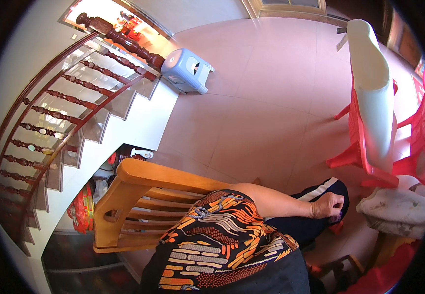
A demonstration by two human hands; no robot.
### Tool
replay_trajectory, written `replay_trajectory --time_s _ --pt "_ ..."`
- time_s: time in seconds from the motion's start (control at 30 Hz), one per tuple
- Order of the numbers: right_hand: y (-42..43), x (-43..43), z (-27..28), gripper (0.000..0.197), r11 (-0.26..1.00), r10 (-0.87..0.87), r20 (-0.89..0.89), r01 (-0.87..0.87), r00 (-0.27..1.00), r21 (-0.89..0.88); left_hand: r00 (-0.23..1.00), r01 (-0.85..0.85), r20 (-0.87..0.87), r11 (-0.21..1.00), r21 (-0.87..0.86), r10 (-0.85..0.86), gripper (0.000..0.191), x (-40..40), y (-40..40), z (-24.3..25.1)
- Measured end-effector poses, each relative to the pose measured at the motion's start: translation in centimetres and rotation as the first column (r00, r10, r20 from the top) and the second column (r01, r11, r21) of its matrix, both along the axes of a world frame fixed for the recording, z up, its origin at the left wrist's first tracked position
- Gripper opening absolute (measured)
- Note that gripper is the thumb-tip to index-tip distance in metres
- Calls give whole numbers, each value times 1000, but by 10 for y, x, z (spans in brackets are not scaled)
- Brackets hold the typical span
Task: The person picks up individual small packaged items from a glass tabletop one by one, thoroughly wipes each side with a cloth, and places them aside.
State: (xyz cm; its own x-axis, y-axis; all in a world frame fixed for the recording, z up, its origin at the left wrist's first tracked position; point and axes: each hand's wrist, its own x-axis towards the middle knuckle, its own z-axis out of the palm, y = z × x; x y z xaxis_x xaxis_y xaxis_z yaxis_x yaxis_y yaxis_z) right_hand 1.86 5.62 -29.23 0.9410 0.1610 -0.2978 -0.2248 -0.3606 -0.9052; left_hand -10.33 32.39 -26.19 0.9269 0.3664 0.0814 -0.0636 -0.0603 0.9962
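Observation:
My left hand [326, 206] lies at the knee of my navy trousers [308, 196], which carry a white side stripe. Its fingers are curled. A small purple thing [335, 217] shows at the fingertips, but whether they hold it is unclear. Just below hangs something red [336, 228], partly hidden. My right hand is out of view. A black shirt with an orange and grey pattern [212, 242] covers my body. Behind me stands the slatted back of a wooden chair [172, 175].
A staircase with a dark wooden banister [63, 141] climbs at left. At its foot stands a blue plastic stool [188, 70]. Beneath it are a white bottle [142, 153] and red bags [81, 209]. At right are red plastic chairs [374, 172], a long whitish object [374, 110] and pale cloth [396, 207].

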Motion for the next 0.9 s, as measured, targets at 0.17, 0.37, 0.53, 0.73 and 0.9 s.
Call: replay_trajectory --time_s 0.17,0.37,0.53,0.73,0.9 --pt "-1 0 3 35 1000 1 9 -1 1000 -5 1000 -15 21 1000 26 14 13 0 -1 -1" --pt "-5 -2 6 35 1000 -8 14 8 1000 -10 999 -30 22 998 53 29 12 -2 -2 3" --pt "-8 -1 7 35 1000 -18 20 18 1000 -16 999 -35 26 997 68 33 12 -2 -2 5" --pt "-14 -1 9 35 999 -25 25 26 999 -20 999 -41 21 995 94 39 11 0 -3 0" --pt "-20 -1 13 34 999 -33 34 34 999 -24 999 -37 13 997 72 36 11 0 -2 0"
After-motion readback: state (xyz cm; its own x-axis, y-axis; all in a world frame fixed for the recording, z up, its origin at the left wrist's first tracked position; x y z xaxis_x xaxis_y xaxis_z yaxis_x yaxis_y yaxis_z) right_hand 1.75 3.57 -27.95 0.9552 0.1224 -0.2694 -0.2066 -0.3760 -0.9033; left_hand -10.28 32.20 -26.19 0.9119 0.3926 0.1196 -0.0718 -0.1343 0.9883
